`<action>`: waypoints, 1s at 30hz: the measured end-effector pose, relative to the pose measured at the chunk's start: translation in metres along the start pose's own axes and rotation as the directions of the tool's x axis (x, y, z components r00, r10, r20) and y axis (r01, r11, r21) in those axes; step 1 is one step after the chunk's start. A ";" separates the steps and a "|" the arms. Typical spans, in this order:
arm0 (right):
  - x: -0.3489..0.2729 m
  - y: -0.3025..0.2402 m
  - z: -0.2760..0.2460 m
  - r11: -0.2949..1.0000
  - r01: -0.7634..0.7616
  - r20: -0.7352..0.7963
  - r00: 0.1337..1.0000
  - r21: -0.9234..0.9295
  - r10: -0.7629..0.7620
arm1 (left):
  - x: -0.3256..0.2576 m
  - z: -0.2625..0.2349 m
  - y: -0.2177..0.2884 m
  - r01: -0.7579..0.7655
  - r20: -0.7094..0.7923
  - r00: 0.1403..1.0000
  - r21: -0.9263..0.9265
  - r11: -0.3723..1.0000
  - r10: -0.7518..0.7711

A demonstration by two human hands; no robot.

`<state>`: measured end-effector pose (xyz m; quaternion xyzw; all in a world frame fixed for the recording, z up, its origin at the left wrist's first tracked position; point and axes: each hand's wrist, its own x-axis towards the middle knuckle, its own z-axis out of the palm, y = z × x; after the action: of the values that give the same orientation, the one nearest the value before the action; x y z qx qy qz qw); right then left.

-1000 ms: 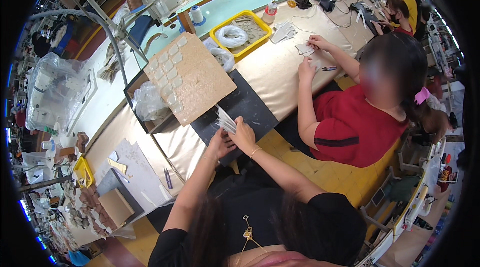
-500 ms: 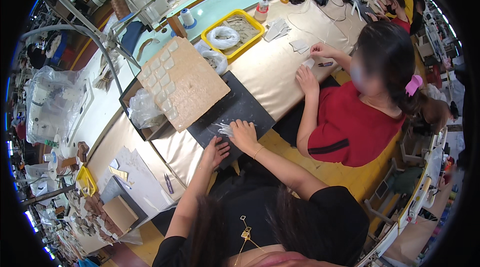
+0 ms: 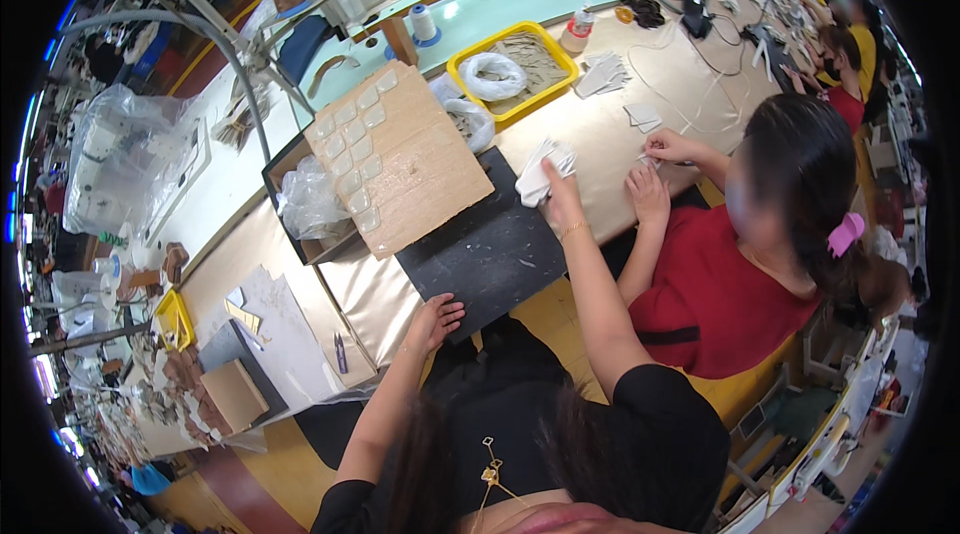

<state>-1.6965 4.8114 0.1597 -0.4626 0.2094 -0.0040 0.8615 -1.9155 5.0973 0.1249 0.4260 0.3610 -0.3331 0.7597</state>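
Note:
My right hand grips a fanned stack of white pieces, thin and flat like cut leather or fabric. It is stretched out over the far right corner of a black board. At the board's near left edge rests my left hand, fingers loosely extended and nothing in them. Behind the black board a brown board lies tilted, with rows of small translucent pieces on its left part.
A yellow tray of beige pieces stands beyond the boards. To the right a co-worker in a red top handles small pale pieces. An open box with plastic bags is at left, and snips lie nearer.
My right hand has moved from the black board's near part up and to the right, carrying the white stack. My left hand stays near the board's edge. The whole view has shifted slightly.

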 end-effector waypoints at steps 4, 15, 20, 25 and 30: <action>0.057 -0.006 0.021 0.996 -0.092 -0.156 0.984 -0.015 0.088 | -0.007 -0.003 -0.004 -0.002 -0.053 0.999 -0.025 1.000 0.000; 0.084 0.034 0.004 0.558 0.052 -0.275 0.829 -0.829 -0.486 | -0.020 -0.003 -0.018 -0.073 -0.086 0.994 -0.050 0.996 0.069; -0.009 0.050 0.011 0.341 0.335 0.043 0.766 -0.878 -0.641 | -0.015 0.000 -0.020 -0.092 -0.100 0.991 -0.039 0.995 0.087; -0.132 0.085 0.008 0.175 0.475 0.350 0.809 -0.863 -0.472 | -0.005 0.002 -0.017 -0.062 -0.119 0.991 -0.020 0.998 0.059; -0.203 0.100 -0.017 0.064 0.688 0.647 0.707 -0.723 -0.287 | 0.002 0.013 -0.009 0.002 -0.144 0.989 0.084 0.996 0.010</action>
<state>-1.9064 4.8959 0.1440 -0.9105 -0.1538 -0.0964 0.3716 -1.9182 5.0820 0.1248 0.4811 0.4001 -0.3147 0.7137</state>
